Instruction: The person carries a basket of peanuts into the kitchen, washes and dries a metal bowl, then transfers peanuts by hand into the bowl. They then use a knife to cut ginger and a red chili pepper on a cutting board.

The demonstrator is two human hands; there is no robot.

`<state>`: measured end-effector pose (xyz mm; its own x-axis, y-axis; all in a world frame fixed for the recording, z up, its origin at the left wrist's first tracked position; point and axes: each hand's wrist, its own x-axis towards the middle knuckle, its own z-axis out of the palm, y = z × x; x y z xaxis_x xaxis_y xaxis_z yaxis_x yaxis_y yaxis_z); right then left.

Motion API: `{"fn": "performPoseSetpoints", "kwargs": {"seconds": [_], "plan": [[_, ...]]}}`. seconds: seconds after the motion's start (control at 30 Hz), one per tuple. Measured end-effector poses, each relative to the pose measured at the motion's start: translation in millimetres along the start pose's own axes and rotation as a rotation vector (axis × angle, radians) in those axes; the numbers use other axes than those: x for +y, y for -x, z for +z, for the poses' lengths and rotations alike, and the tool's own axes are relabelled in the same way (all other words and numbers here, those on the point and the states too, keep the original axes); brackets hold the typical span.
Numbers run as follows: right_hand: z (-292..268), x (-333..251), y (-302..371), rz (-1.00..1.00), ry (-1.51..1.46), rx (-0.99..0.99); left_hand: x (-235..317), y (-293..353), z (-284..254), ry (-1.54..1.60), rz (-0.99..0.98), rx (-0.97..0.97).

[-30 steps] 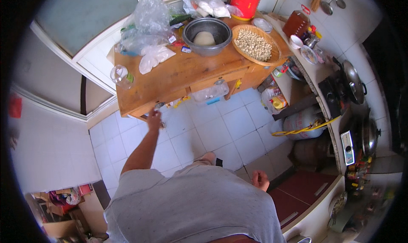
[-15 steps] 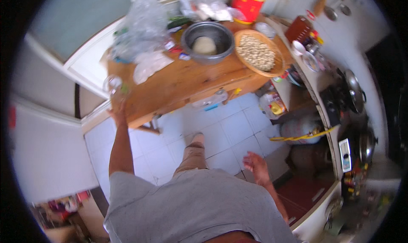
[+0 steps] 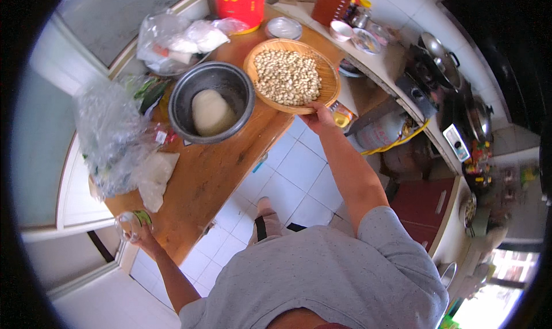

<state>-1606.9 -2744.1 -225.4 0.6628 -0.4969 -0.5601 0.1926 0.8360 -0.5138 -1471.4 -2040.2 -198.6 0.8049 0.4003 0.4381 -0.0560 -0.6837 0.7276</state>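
Both hands are gripping: the left hand [image 3: 142, 235] is closing around a small glass jar [image 3: 131, 224] at the table's near corner, the right hand [image 3: 318, 117] is pinching the peanut basket [image 3: 291, 76] rim; neither is lifted yet.

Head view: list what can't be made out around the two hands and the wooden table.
- Left hand: mostly hidden behind the clear jar it grips; jar contents too small to tell.
- Right hand: fingers hidden under the woven tray.
- Plastic bags: contents blurred by crinkled film.
- Wooden table: far end covered by the red bucket, itself cut by the top edge.
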Motion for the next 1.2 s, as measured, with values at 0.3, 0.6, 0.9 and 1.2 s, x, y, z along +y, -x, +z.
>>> {"fn": "performPoseSetpoints", "kwargs": {"seconds": [0.3, 0.6, 0.9, 1.2], "plan": [[-97, -34, 26, -0.074, -0.212, 0.089, 96, 46, 77, -0.307, 0.945, -0.218], [-316, -126, 303, -0.42, -0.449, 0.264, 350, 387, 176, 0.513, 0.438, -1.18], [-542, -140, 563, -0.696, -0.568, 0.619, 511, 702, 96, 0.852, 0.433, -1.96], [-655, -198, 666, -0.7, -0.911, 0.942, 651, 941, 32, 0.962, 0.456, -2.423]]}}
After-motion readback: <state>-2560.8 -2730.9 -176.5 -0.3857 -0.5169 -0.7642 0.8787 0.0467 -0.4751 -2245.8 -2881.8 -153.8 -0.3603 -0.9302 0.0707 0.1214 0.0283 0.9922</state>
